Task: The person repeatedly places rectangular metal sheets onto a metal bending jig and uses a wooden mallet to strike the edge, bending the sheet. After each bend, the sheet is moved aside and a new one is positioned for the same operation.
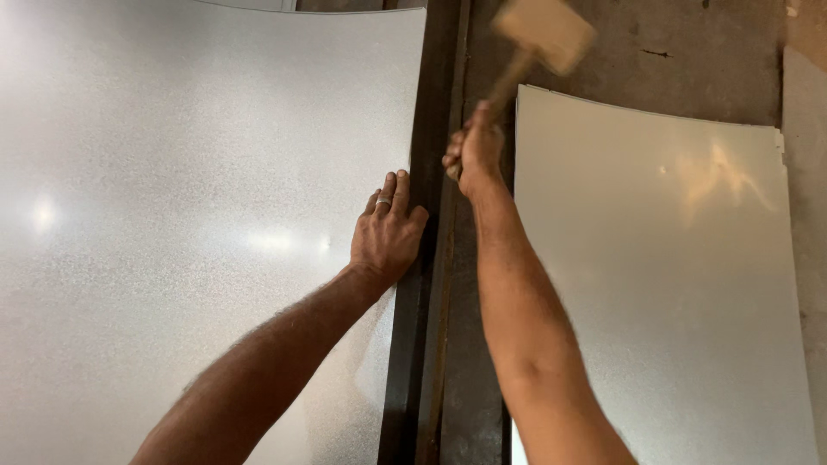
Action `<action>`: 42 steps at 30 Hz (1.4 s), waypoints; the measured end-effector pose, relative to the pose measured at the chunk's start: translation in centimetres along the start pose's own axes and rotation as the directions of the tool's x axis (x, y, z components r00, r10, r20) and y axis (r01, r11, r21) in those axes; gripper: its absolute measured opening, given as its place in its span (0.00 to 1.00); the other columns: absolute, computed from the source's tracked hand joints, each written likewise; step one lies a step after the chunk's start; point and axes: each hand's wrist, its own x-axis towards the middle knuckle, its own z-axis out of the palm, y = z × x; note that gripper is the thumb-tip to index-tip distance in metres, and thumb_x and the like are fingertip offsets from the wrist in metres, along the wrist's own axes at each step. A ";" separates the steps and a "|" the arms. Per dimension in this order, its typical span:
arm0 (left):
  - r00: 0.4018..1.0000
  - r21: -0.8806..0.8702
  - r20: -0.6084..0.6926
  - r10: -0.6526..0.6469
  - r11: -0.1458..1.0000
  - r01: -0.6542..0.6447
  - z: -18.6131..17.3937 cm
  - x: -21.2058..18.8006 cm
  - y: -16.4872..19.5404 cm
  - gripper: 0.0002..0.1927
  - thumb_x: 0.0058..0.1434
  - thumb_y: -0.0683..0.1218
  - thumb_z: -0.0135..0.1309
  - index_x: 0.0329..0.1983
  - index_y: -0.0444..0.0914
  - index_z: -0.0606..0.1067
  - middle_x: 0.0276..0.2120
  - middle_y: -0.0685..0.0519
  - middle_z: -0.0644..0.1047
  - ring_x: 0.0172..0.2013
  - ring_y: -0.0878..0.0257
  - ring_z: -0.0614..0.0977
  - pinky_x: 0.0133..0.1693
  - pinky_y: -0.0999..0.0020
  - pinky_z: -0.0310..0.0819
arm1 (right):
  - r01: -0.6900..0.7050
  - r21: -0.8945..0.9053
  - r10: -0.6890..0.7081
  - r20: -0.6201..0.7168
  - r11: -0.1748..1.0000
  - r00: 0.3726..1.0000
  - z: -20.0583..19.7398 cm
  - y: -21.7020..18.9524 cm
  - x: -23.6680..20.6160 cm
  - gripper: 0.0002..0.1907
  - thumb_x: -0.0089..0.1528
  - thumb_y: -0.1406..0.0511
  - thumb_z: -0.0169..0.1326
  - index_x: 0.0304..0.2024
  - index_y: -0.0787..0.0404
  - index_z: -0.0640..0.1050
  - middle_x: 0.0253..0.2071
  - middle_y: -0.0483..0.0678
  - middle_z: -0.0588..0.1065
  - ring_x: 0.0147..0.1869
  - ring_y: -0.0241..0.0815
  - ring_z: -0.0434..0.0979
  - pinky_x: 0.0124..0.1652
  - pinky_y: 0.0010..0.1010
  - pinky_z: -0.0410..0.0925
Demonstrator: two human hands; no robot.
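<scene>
The wooden mallet [543, 34] sits raised in the right hand [474, 155], whose grip is closed around the handle, the blurred head up and beyond the fist. Just left of that grip runs the dark steel bar [422, 258], long axis away from the person. The left hand [388, 232] lies flat, fingers spread, on the large metal sheet [189, 215] touching the bar's edge.

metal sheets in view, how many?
2 clear ones. The large sheet lies left of the dark steel bar, under the left hand. The second sheet lies on the floor at right; more may be stacked beneath it.
</scene>
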 end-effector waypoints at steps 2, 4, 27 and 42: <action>1.000 0.003 -0.012 0.013 1.000 -0.013 -0.1 0.2 0.0 0.07 0.64 0.42 0.53 0.32 0.36 0.79 0.65 0.26 0.65 0.65 0.35 0.69 0.60 0.43 0.70 | -0.029 -0.301 0.079 0.155 0.953 0.985 0.0 0.1 0.7 0.22 0.71 0.45 0.42 0.31 0.51 0.63 0.19 0.37 0.60 0.19 0.29 0.57 0.19 0.25 0.56; 0.999 0.006 -0.038 0.014 1.000 -0.014 0.0 0.1 0.0 0.08 0.66 0.42 0.52 0.32 0.36 0.79 0.65 0.26 0.65 0.65 0.35 0.69 0.60 0.43 0.71 | -0.029 0.000 0.029 0.069 1.000 0.997 0.1 0.3 1.3 0.22 0.71 0.45 0.42 0.31 0.51 0.63 0.19 0.38 0.60 0.19 0.30 0.58 0.19 0.25 0.58; 0.929 -0.203 0.075 -0.362 0.907 0.370 -1.0 -10.5 3.8 0.32 0.66 0.48 0.50 0.72 0.37 0.59 0.73 0.41 0.58 0.73 0.41 0.54 0.70 0.42 0.46 | 0.724 -0.551 -0.730 0.272 0.416 0.627 -9.6 2.5 -18.3 0.20 0.75 0.53 0.43 0.40 0.63 0.71 0.22 0.42 0.67 0.22 0.31 0.67 0.22 0.28 0.64; 0.931 -0.072 0.059 -0.360 0.929 0.363 -1.3 -9.9 4.4 0.31 0.67 0.45 0.47 0.73 0.38 0.59 0.73 0.42 0.57 0.73 0.41 0.53 0.71 0.43 0.45 | 0.577 -0.764 -0.556 0.357 0.288 0.750 -6.2 6.3 -18.0 0.24 0.73 0.52 0.40 0.46 0.68 0.72 0.30 0.57 0.74 0.31 0.52 0.80 0.28 0.46 0.73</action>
